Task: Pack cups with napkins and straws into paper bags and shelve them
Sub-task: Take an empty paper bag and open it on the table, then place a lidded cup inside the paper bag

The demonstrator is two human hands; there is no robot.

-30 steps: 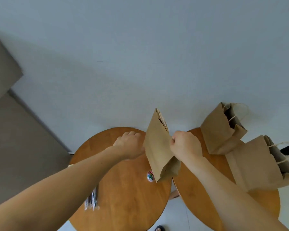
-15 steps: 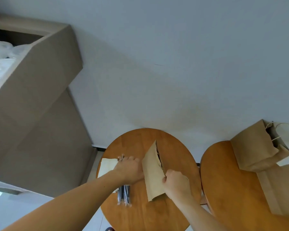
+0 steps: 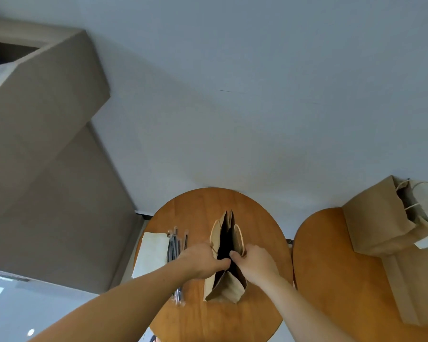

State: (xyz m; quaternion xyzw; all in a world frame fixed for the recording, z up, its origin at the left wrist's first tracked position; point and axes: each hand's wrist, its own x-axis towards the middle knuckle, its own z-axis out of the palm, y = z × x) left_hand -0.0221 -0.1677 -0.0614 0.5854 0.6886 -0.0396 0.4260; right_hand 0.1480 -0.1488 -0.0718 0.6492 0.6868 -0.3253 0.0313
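Head view: the brown paper bag [image 3: 224, 290] stands upright near the middle of the round wooden counter [image 3: 208, 322], mouth open, with bare wood beyond it and toward me. A narrow gap separates this from the second round wooden counter [image 3: 331, 267] on the right, where two more brown paper bags [image 3: 378, 223] crowd its far side. The dark wrapped straws [image 3: 174, 245] and the pale napkin stack [image 3: 151, 253] lie at the left rim. My left hand [image 3: 203, 262] pinches the bag mouth's left wall and my right hand [image 3: 255, 265] pinches the right wall, fingers curled.
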